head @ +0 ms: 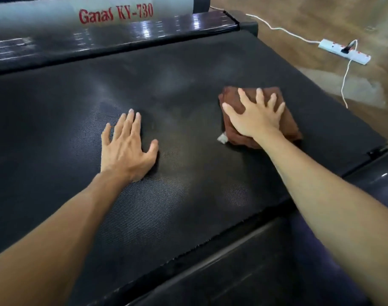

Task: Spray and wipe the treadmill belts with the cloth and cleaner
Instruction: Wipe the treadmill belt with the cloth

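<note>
Your left hand (128, 149) lies flat on the treadmill belt (166, 89), palm down, fingers straight and slightly spread, thumb out to the side; it holds nothing. Left forearm runs in from the lower left corner of the view.

Your right hand (253, 117) presses flat on the brown cloth (292, 122), fingers splayed wide and straight, not curled round it. Right forearm comes in from the lower right.

Cloth sits folded on the belt, toward its right edge, near the rear end. A small white bit (222, 138) pokes out at the cloth's near-left corner; can't tell what it is.

Belt is dark, textured, with pale hazy patches.

Gray tube (56, 14) with red lettering "Ganas KY-730" is cut off at the top edge. On the floor beyond the belt: a white power strip (345, 51) with white cord (283, 29).
</note>
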